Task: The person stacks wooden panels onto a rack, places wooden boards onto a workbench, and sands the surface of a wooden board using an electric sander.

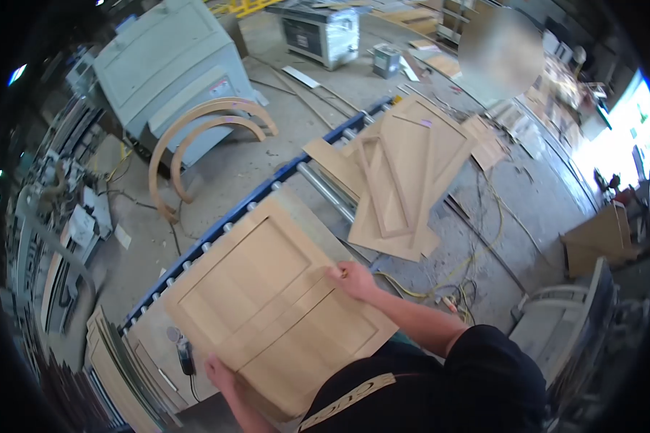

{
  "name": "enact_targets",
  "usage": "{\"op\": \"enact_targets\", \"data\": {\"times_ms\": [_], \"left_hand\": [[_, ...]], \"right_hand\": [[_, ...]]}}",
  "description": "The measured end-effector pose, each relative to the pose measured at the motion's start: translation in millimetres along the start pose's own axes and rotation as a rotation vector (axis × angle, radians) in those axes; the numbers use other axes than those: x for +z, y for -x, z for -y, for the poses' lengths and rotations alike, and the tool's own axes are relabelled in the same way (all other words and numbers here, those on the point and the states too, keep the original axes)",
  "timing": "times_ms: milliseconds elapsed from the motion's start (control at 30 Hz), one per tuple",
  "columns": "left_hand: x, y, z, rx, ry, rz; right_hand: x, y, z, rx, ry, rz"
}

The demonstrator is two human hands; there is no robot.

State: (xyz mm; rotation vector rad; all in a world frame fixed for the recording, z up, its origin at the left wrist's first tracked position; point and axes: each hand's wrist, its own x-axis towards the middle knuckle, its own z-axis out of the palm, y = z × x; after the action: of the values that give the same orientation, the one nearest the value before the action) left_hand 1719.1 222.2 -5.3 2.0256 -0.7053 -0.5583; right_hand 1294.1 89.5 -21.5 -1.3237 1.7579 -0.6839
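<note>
A light wooden cabinet door (256,270) with recessed panels and a middle rail lies tilted in front of me, its near end close to my body. My left hand (220,374) is closed at its left edge, with the fingertips partly hidden. On the opposite edge my right hand (352,280) is closed too, knuckles up, near the middle rail. Beneath the door are a flat board and a roller conveyor with a blue rail (217,229). A small black-handled tool (185,356) with a cord rests left of my left hand.
More wooden doors and frames (404,169) are piled farther along the rollers. Two curved wooden arches (177,137) lean by a large grey machine (170,61). Panels (115,368) stand at the lower left. Yellow cables (404,289) lie on the floor at right. A blurred patch covers the upper right.
</note>
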Motion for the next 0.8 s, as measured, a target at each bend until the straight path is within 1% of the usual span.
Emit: {"op": "enact_targets", "data": {"times_ms": [67, 100, 167, 300, 367, 400, 467, 500, 600, 667, 733, 767, 800], "left_hand": [[39, -18, 13, 0.005, 0.052, 0.150], [58, -24, 12, 0.000, 0.067, 0.218], [96, -16, -30, -0.025, 0.012, 0.349], [181, -13, -70, 0.033, 0.021, 0.476], [218, -10, -87, 0.128, -0.045, 0.574], [235, -1, -102, 0.149, -0.076, 0.587], [278, 10, -126, 0.197, -0.135, 0.638], [300, 13, -132, 0.222, -0.167, 0.678], [375, 42, -159, 0.264, -0.155, 0.693], [425, 59, -168, 0.272, -0.217, 0.681], [478, 75, -172, 0.276, -0.279, 0.657], [511, 88, -173, 0.235, -0.242, 0.663], [535, 92, -172, 0.200, -0.238, 0.673]], "right_hand": [[-24, 14, -31, 0.082, 0.046, -0.102], [-34, 27, -44, 0.126, 0.032, -0.116], [-59, 43, -64, 0.189, 0.022, -0.290], [-100, 71, -95, 0.316, 0.013, -0.401], [-113, 79, -117, 0.318, -0.075, -0.564], [-121, 82, -125, 0.330, -0.084, -0.561], [-150, 80, -134, 0.438, -0.092, -0.595], [-163, 76, -142, 0.451, -0.083, -0.626], [-200, 49, -187, 0.501, -0.068, -0.646], [-228, 20, -220, 0.523, -0.082, -0.608], [-260, -24, -259, 0.521, -0.021, -0.619], [-289, -62, -284, 0.494, -0.008, -0.606], [-302, -92, -303, 0.422, 0.089, -0.667]]}}
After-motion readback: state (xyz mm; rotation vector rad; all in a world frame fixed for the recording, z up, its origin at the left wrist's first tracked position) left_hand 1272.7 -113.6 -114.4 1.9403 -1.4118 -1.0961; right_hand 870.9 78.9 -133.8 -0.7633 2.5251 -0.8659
